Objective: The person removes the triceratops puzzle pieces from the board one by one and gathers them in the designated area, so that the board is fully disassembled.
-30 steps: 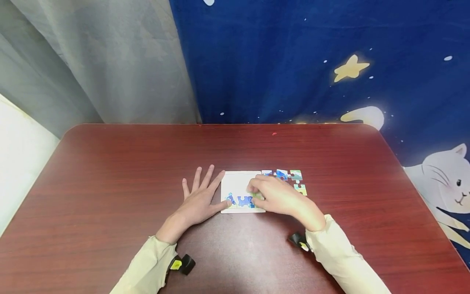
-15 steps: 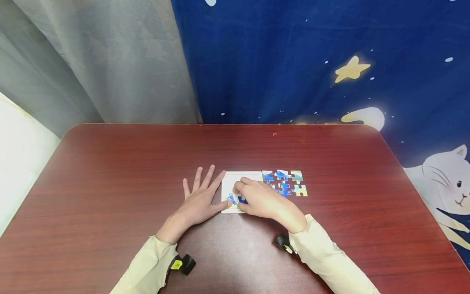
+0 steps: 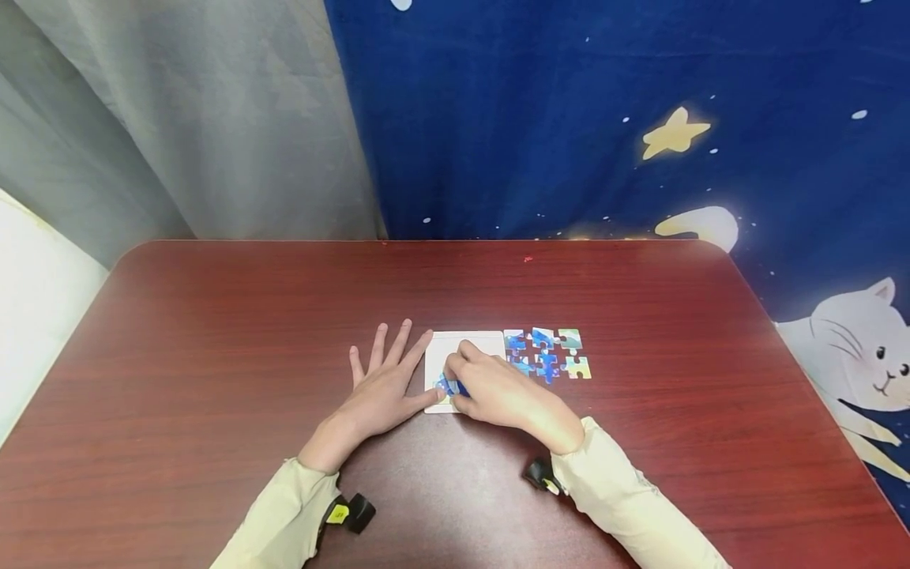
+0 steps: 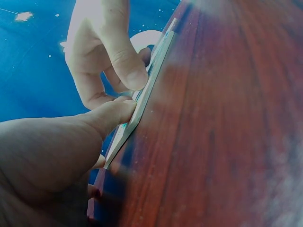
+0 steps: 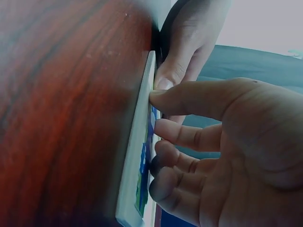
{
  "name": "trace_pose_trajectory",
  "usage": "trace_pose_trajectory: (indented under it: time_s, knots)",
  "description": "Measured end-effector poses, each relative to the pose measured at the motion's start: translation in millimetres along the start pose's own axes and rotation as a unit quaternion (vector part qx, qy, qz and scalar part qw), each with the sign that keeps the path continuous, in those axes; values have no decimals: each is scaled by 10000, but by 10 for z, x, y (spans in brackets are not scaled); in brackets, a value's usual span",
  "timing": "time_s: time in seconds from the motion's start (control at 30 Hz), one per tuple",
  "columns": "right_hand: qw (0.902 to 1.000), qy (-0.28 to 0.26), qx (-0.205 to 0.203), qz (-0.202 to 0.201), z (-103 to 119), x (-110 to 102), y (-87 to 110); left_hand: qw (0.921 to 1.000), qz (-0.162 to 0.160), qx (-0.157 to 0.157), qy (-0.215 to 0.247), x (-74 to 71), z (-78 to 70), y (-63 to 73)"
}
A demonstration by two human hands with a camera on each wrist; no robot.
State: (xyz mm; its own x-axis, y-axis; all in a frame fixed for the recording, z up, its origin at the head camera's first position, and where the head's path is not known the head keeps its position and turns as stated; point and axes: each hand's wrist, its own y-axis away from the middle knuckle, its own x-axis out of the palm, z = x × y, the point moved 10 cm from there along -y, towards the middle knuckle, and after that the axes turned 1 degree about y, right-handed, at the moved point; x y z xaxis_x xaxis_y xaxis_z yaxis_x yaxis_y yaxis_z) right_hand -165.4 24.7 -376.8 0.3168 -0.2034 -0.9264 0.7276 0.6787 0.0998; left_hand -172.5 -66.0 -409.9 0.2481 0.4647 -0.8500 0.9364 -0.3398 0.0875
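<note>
1. Left hand (image 3: 377,399): fingers spread wide, thumb on the board (image 3: 483,341) near its lower-left corner.
2. Right hand (image 3: 501,389): fingers curled narrowly round a blue piece (image 3: 463,390) in the board.
3. Six other pieces (image 3: 543,338) lie on the tabletop (image 3: 284,316), right of it.

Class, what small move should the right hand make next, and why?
Probably press the blue jigsaw pieces flat: the right hand has bent fingers at them inside the white puzzle tray, and the left hand touches the tray's edge, where it could steady it.
</note>
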Motion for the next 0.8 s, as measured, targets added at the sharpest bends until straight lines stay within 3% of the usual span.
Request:
trace_pose_trajectory:
  time_s: [0.13,0.37,0.8]
  knots:
    - [9999,-135,57,42,-1,3,-11,10000,-5,26,3,-11,-8,-8]
    - [9987,-439,-228,-103,-1,16,-46,10000,22,27,36,-4,-4,-8]
    - [9973,-722,-104,-45,-28,50,-51,10000,-40,0,-3,-16,5,2]
